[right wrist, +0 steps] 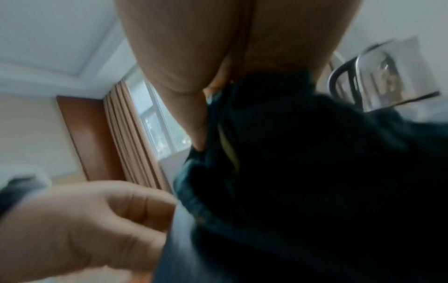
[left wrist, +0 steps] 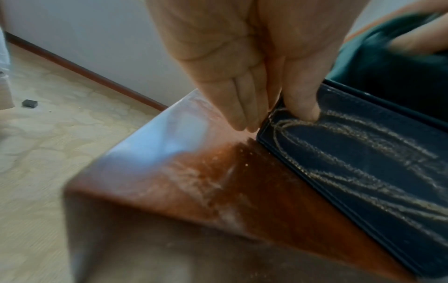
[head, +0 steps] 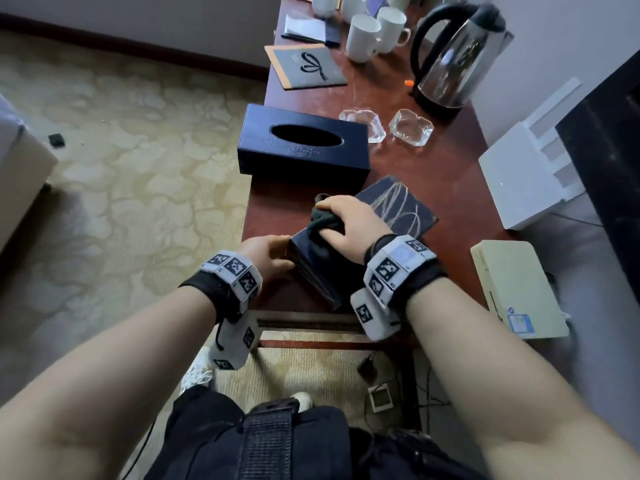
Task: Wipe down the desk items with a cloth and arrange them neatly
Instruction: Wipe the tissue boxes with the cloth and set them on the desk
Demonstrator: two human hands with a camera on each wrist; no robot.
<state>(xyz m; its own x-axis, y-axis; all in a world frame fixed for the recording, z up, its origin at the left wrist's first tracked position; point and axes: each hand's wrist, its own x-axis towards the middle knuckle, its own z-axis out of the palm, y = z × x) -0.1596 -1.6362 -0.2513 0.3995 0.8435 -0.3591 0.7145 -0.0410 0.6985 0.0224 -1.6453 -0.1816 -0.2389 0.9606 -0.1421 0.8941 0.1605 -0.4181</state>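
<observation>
Right hand (head: 349,223): fingers curled round a bunched dark cloth (head: 323,216), pressing it on the top of a dark folder; the grip is closed on the cloth.
Left hand (head: 268,252): at the folder's left edge; in the left wrist view the thumb lies on the dark cover and the straight fingers go down its outer edge, a light pinch grip.
Dark folder (head: 313,263): near the front left corner of the counter (head: 446,174), lifted and tilted between the 2 hands, partly under the cloth.
Second folder (head: 398,207): flat on the counter just behind the right hand, its dark cover marked with pale chalky scribbles.
Tissue box (head: 303,145): dark blue, oval opening on top, behind the folders near the counter's left edge.
Glass ashtrays (head: 410,126): 2, side by side, right of the tissue box.
Kettle (head: 453,53): steel with a black handle, far right, behind the ashtrays.
White mugs (head: 363,38): several clustered left of the kettle.
Grey card (head: 306,65): orange-edged, with a black bow drawing, in front of the mugs.
</observation>
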